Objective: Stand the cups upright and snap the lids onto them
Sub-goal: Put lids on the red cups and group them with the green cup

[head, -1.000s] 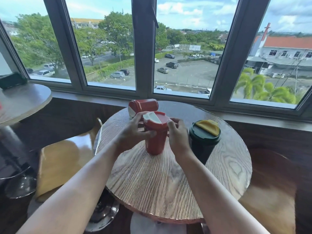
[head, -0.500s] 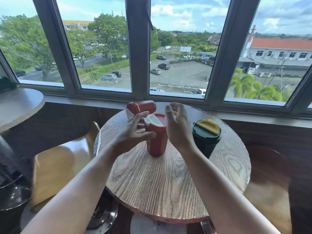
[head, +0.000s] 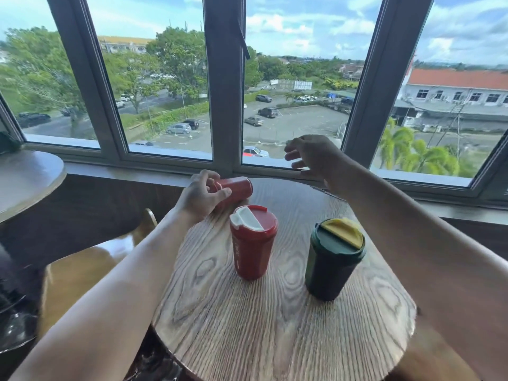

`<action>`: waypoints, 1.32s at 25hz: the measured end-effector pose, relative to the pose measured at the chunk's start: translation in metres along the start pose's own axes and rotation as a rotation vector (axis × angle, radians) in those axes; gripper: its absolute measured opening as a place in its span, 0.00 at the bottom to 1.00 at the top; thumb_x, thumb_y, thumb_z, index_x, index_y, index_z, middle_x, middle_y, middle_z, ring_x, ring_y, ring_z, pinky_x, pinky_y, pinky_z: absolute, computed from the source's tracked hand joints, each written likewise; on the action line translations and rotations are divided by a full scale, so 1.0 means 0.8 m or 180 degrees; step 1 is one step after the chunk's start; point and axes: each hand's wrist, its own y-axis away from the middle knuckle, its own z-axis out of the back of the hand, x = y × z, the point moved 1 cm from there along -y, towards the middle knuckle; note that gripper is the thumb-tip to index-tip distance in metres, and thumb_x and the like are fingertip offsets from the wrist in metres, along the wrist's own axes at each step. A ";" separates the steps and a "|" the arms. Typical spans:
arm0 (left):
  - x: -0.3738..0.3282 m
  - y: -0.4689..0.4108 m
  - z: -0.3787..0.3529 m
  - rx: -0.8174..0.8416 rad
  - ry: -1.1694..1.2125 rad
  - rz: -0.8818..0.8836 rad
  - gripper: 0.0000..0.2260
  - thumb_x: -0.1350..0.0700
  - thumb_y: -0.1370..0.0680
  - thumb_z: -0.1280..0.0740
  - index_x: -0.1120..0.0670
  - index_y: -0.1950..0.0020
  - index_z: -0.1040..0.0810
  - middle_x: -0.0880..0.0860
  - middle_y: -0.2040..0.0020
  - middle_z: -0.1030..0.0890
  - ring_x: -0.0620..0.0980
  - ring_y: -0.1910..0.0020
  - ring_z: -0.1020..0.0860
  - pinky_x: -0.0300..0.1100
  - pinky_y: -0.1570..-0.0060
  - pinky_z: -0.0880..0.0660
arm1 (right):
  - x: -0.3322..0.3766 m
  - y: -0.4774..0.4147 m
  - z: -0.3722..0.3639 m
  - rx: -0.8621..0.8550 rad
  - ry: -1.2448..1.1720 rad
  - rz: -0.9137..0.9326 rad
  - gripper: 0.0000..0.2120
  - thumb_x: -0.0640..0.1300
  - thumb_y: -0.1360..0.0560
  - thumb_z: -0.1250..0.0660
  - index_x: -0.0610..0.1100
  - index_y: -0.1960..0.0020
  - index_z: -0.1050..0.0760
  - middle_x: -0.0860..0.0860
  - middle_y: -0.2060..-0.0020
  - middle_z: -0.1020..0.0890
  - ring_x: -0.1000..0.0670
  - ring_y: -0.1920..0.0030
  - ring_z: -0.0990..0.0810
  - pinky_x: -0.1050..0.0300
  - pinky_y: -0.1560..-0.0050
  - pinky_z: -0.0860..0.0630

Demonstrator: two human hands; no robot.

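Two lidded cups, red (head: 253,244) and green (head: 334,259), upright on counter (head: 275,325); third red cup (head: 236,188) lying at far edge, left hand (head: 202,195) closing round it for standing; right hand (head: 313,156) open, raised, empty.

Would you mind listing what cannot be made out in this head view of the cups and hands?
- Lying red cup: its open end is hidden by the left hand, so whether it has a lid, or is gripped, cannot be told.
- Right hand: its palm side faces away; whether it holds anything cannot be told.
- Upright red cup: its vertical lettering is too small and blurred to read.
- Round table: its near edge is cut off by the frame's bottom.
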 end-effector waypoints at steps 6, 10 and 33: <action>0.029 -0.056 -0.021 0.0295 -0.0780 0.0631 0.44 0.45 0.33 0.21 0.55 0.24 0.38 0.59 0.31 0.29 0.57 0.35 0.27 0.50 0.34 0.30 | -0.073 -0.101 0.022 0.0384 -0.0104 -0.0533 0.11 0.47 0.22 0.36 0.42 0.46 0.21 0.47 0.52 0.18 0.48 0.55 0.23 0.51 0.47 0.26; 0.042 -0.068 -0.038 0.0329 -0.0951 0.0770 0.45 0.47 0.34 0.20 0.53 0.24 0.39 0.59 0.34 0.28 0.55 0.36 0.28 0.47 0.34 0.32 | -0.137 -0.146 -0.002 0.0828 -0.0281 -0.0716 0.12 0.46 0.20 0.38 0.42 0.41 0.23 0.43 0.42 0.20 0.46 0.46 0.22 0.48 0.38 0.26; -0.143 -0.094 -0.021 0.1231 -0.1877 0.0148 0.28 0.35 0.31 0.28 0.47 0.36 0.26 0.49 0.46 0.23 0.50 0.49 0.23 0.46 0.51 0.27 | -0.163 -0.136 -0.009 0.1484 -0.0211 -0.0056 0.12 0.44 0.20 0.36 0.40 0.40 0.23 0.44 0.47 0.18 0.47 0.50 0.19 0.52 0.45 0.22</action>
